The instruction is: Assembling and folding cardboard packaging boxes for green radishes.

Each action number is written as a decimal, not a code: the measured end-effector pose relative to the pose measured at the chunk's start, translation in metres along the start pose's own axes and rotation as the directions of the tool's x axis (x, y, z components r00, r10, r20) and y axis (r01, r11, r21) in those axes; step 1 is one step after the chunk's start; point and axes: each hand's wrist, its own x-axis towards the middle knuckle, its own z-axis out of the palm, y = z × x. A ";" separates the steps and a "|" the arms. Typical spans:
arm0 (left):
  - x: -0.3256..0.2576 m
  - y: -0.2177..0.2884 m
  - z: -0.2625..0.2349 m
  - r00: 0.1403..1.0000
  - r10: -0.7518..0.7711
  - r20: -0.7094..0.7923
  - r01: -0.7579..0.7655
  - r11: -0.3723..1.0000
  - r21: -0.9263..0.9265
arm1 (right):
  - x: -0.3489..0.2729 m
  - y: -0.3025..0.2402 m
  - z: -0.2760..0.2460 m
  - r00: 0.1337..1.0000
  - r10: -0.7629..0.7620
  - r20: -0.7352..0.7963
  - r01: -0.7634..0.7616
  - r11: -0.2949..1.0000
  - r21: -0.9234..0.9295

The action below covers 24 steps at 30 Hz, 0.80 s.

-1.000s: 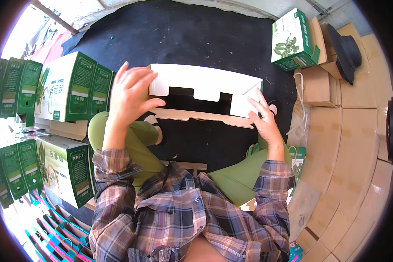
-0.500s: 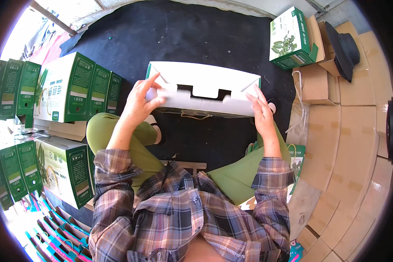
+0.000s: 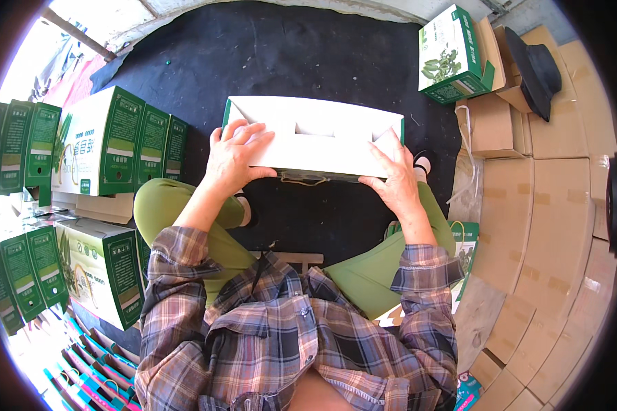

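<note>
A white cardboard box (image 3: 315,140) with green edges lies across my lap area, over the black mat (image 3: 308,55). Its plain inner side faces up, with a notched cut-out along the top flap. My left hand (image 3: 232,159) presses flat on the box's left end, fingers spread. At the right end my right hand (image 3: 394,179) grips the near edge and corner. A cord handle (image 3: 301,181) peeks out below the box's near edge. I sit cross-legged in green trousers and a plaid shirt.
Assembled green and white boxes (image 3: 110,144) stand in rows at my left, more (image 3: 99,267) nearer me. One finished box (image 3: 452,55) stands at the far right beside brown cartons (image 3: 528,178) and a black hat (image 3: 536,68). Coloured flat packs (image 3: 75,370) lie at lower left.
The flat, open cardboard piece has been folded into a closed box shape and drawn closer to me. Both hands moved from its far flaps onto its top and near edge.
</note>
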 end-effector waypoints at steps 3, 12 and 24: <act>0.000 0.000 0.001 0.996 0.003 0.091 -0.008 0.998 0.054 | -0.001 0.002 0.000 1.000 0.001 -0.003 -0.001 1.000 0.010; -0.002 0.001 0.005 0.994 0.007 0.109 -0.015 0.997 0.073 | -0.002 0.004 0.001 1.000 -0.016 0.010 0.016 0.999 -0.038; -0.005 -0.034 0.015 0.810 -0.463 -0.358 0.274 0.841 -0.467 | -0.001 0.046 0.009 0.904 0.375 -0.206 -0.165 0.751 0.640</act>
